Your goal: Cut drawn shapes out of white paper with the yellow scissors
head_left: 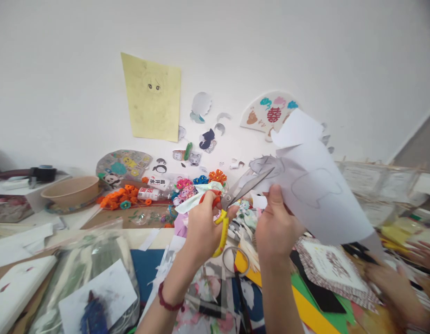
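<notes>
- Head view: left hand (201,227) grips steel scissors with red-and-yellow plastic handles (247,186), blades toward two o'clock.
- Right hand (275,227) pinches curled white pencil-drawn paper (317,185), at the scissors' three o'clock; best turn paper, keep thumb clear.

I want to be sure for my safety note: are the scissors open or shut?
Open. The scissors show two blades spread apart beyond the pivot, and their red and yellow handles are separated in the left hand.
</notes>
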Available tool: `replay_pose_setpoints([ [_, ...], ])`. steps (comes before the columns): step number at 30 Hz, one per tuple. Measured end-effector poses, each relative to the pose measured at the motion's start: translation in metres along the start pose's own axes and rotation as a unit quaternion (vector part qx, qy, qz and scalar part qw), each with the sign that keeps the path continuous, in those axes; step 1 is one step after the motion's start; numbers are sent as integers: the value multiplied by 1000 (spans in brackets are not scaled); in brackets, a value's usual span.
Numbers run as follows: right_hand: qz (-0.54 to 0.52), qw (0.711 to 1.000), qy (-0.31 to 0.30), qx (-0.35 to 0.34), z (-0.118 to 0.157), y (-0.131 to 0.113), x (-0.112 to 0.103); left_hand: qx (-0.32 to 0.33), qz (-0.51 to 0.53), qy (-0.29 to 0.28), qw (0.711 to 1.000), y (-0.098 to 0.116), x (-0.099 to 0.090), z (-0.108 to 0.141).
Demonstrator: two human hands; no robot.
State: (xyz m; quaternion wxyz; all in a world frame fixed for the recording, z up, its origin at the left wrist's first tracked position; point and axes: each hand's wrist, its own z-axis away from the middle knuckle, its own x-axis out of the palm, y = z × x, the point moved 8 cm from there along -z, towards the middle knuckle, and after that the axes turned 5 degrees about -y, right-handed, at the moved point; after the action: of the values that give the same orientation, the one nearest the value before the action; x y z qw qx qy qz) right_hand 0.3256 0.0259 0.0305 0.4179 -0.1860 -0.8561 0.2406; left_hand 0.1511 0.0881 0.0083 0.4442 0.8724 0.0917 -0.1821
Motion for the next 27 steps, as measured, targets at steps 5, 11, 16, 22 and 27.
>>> replay_pose_setpoints([
  [5, -9, 1000, -2, -5, -1, 1, 0, 3, 3, -17, 1000, -2, 0, -1],
  [11, 15, 1000, -2, -5, -1, -1, 0, 19, 4, -16, 1000, -2, 1, -1],
  [16, -22, 1000, 4, 0, -2, -1, -1, 15, -9, -18, 1000, -2, 0, -2],
  [22, -21, 1000, 5, 0, -2, 0, -2, 21, -32, -16, 999, 0, -3, -2],
  [27, 0, 1000, 2, -19, -3, -4, -2, 24, -41, -16, 999, 1, -4, -3],
])
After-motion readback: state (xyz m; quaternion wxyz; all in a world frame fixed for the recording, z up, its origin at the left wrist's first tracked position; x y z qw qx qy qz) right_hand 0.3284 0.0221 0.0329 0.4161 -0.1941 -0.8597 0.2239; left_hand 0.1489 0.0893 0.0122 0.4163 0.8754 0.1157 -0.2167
